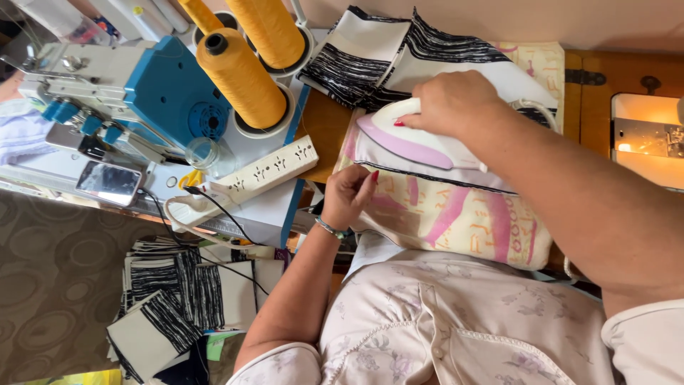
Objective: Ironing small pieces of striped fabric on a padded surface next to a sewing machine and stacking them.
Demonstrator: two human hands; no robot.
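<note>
Right hand [449, 103] wraps the handle of a white-and-pink iron [413, 139], grip closed around it, soleplate resting flat on a pale fabric piece [427, 167] with a dark stitched edge. That piece lies on a pink-and-yellow patterned pad [484, 228] on the wooden surface [324, 125], centre of the scene, just beyond the person's lap.

Left hand [349, 196] sits at the left edge of the fabric, fingers curled and pinching the cloth edge, just beside the iron's tip, not touching it as far as I can tell.

Doing this step well, as a judgement:
- Keep the left fingers clear of the iron's nose; they are near.
- Hold the cloth edge taut and flat so the dark seam line presses straight with no crease.
- Keep the soleplate level and move along the seam rather than parking on one spot.
- Watch the iron's cord; part of it is hidden behind the right arm.

Around: more black-striped white fabric pieces [399, 50] stacked far of the iron. Left, a blue-and-white overlock machine [142, 93] with orange thread cones [242, 75], a white power strip [263, 171] near it, a phone [108, 182] at the machine's near edge. More striped pieces [171, 299] piled on the floor, near left. A second sewing machine's lit plate [648, 139] at far right.
</note>
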